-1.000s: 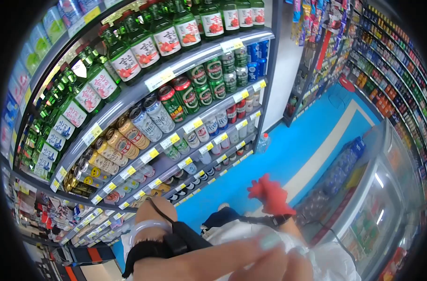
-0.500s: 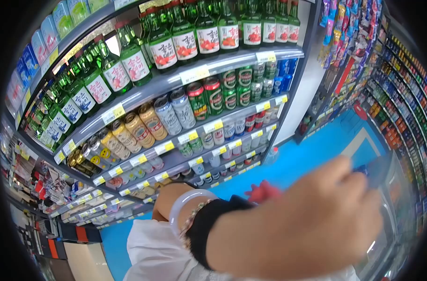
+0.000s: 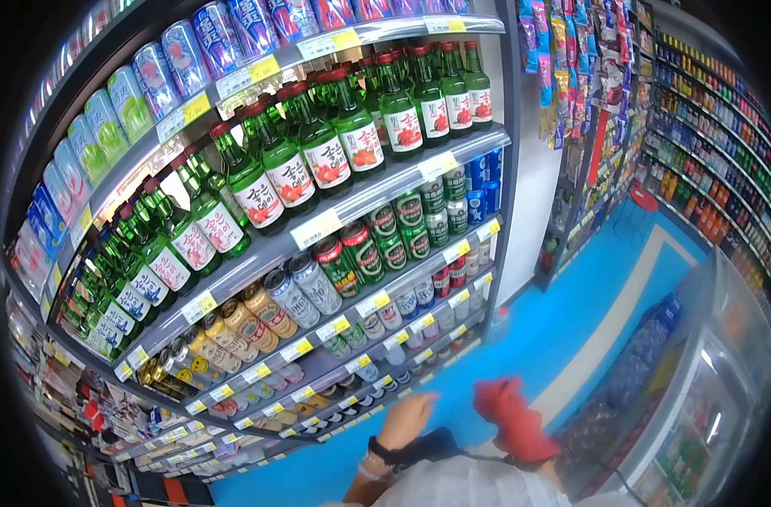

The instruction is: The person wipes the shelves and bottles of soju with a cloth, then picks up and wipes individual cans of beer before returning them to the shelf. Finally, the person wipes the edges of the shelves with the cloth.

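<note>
**Bottom-shelf drinks lie up and to the left of your left hand**

The small drinks (image 3: 352,393) on the bottom shelf (image 3: 318,433) are the goods nearest you. They stand upright in a packed row. The row follows the shelf edge, low at the left end and climbing toward the right. They are too small and blurred to tell cans from bottles.

Your left hand (image 3: 407,416) is the nearer of the two. It hovers just in front of the bottom shelf, about halfway along its edge, and touches nothing. Its fingers point up and left, toward the row. The hand looks open and empty. A black strap (image 3: 419,446) circles the wrist below it.

Your right hand (image 3: 505,418) wears what looks like a red glove. It sits farther from the bottom shelf, out over the blue floor (image 3: 555,338) in front of it, with your left hand between it and the shelf. Its fingers point upward. You cannot tell from this view whether it is open or closed, and nothing shows in it.

Above the bottom shelf the tiers stack up. The beer cans (image 3: 343,262) sit several tiers higher. The green bottles (image 3: 318,160) are higher still, well apart from both hands. Across the aisle from the bottom shelf stands a glass-topped freezer (image 3: 698,397), on your right-hand side.
</note>
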